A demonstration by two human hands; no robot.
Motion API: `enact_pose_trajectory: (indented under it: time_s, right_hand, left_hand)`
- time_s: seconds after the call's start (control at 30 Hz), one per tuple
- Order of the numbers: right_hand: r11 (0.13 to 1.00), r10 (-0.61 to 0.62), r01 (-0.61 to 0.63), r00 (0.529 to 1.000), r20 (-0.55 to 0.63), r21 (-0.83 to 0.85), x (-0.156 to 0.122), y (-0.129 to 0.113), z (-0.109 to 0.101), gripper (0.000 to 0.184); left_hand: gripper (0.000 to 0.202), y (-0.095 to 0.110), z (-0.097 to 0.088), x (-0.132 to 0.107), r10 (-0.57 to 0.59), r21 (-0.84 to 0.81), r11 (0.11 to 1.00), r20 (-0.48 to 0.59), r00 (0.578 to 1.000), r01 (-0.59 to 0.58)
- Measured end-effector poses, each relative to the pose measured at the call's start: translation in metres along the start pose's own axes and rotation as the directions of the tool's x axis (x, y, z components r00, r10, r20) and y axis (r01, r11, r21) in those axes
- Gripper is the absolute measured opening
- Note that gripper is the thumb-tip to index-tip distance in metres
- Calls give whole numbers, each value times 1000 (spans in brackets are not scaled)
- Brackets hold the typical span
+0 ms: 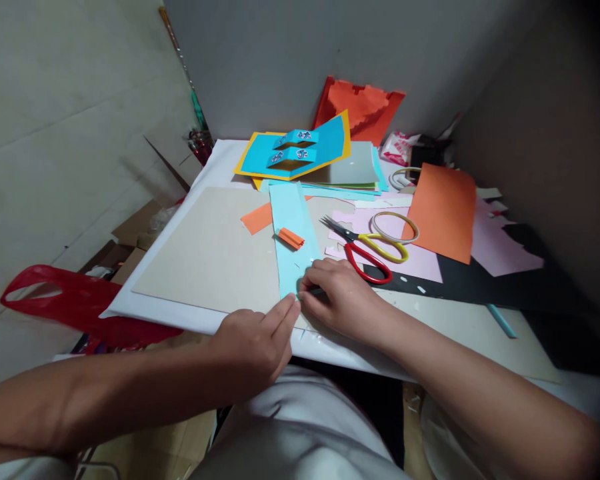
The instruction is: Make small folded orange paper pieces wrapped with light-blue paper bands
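A light-blue paper strip (294, 267) runs away from me across a beige board. At its near end, the fingertips of my left hand (260, 337) press together on the paper. My right hand (337, 293) is curled, its thumb and fingers closed at the strip's near right corner; the paper there is partly hidden. A small folded orange paper piece (291, 239) rests on the strip. An orange paper scrap (257, 219) pokes out beside the strip. Just beyond my right hand lie scissors (353, 237) with one red and one yellow handle, blades slightly apart.
A blue-and-yellow pop-up card (300, 150) lies on stacked papers at the back. A red card (363, 107) leans on the wall. On the right are a tape roll (395, 227), orange paper (443, 210) and black sheets (480, 287). A red plastic bag (80, 307) hangs left.
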State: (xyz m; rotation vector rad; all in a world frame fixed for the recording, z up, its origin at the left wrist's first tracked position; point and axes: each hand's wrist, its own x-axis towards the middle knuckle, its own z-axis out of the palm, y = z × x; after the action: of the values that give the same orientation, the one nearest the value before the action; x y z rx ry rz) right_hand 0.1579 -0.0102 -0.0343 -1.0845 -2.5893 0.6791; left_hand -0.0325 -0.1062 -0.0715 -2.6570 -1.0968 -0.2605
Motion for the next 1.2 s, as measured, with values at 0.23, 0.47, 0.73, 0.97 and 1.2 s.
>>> enact_pose_trajectory:
  time_s: [0.23,0.47,0.73,0.97,1.2]
  right_hand:
    - [994,1,0,1000,2,-109,-3,4,-4,14]
    - [985,25,-21,999,20,-174,-5,7,-7,15]
    - [962,73,-67,997,12,-265,-5,12,-12,19]
    - [932,83,-71,996,18,-355,-7,17,-20,22]
    - [926,100,-87,995,18,-366,-7,20,-25,18]
  left_hand:
    - [35,-3,-1,-1,59,80,995,33,998,-61]
    - [25,-8,-2,-4,131,131,983,4,991,-131]
    - [27,-12,-7,-7,141,100,985,-1,990,-141]
    - [33,-17,-10,-4,32,17,999,-67,997,-31]
    - [38,-16,-9,-3,7,-36,999,-89,996,-10]
